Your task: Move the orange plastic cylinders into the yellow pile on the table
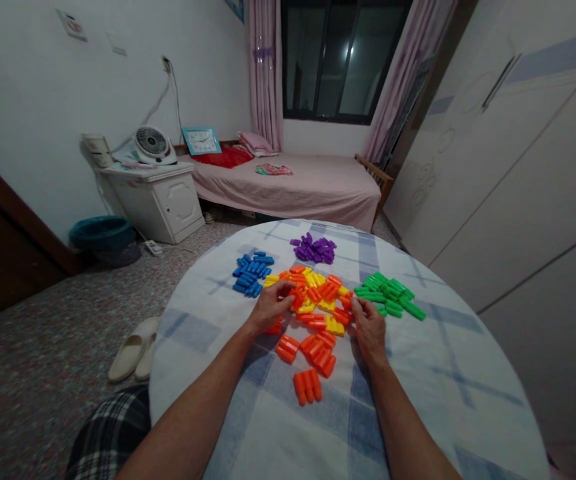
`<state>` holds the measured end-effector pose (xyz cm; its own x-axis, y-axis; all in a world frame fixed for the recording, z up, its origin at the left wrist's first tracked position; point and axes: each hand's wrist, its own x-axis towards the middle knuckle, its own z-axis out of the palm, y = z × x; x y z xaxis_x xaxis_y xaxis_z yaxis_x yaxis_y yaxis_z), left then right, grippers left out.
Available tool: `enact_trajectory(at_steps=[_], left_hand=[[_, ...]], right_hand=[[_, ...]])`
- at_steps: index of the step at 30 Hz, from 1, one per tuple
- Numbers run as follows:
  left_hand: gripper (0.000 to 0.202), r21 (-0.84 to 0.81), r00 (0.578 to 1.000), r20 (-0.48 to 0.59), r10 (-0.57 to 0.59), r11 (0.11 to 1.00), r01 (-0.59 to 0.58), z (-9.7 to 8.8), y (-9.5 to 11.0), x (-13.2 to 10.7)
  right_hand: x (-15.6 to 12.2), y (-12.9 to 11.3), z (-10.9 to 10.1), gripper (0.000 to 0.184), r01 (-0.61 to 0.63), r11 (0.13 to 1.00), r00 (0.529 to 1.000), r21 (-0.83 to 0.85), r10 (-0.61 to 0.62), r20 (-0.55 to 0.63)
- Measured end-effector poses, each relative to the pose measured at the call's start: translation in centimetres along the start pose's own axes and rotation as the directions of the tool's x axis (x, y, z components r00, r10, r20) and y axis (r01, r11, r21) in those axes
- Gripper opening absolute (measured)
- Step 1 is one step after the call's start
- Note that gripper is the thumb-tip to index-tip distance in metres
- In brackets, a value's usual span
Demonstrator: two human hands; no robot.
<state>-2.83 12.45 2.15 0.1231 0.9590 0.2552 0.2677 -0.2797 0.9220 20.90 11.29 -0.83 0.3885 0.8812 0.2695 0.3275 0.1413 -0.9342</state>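
Mixed orange and yellow plastic building pieces, ridged like joined tubes, form a pile in the middle of the round table. My left hand is at the pile's left side, thumb and fingers closed on an orange piece. On the right side, my right hand pinches another orange piece at its fingertips. Nearer me lie loose orange pieces, apart from the pile. Yellow pieces show among the orange ones. My fingers partly hide the pieces they touch.
Blue pieces are heaped at the left, purple ones at the back, green ones at the right. A checked cloth covers the table. Beyond stand a bed, a white cabinet with a fan, and a wardrobe.
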Motion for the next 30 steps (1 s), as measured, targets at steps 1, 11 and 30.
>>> enact_trajectory(at_steps=[1,11,30], left_hand=[[0.026,-0.041,1.000,-0.013,-0.008,0.999,0.007,0.1,0.0,0.0],[0.019,0.192,0.987,0.142,0.077,0.976,-0.104,-1.3,1.5,-0.4],[0.033,0.597,0.782,0.557,-0.279,0.789,-0.144,-1.0,5.0,-2.7]], right_hand=[[0.0,-0.1,0.0,0.041,-0.006,1.000,1.000,-0.009,0.006,-0.003],[-0.3,-0.6,0.3,0.039,-0.047,0.999,0.999,0.008,0.046,0.022],[-0.2,-0.4,0.2,0.040,-0.067,0.998,0.998,0.004,0.067,0.017]])
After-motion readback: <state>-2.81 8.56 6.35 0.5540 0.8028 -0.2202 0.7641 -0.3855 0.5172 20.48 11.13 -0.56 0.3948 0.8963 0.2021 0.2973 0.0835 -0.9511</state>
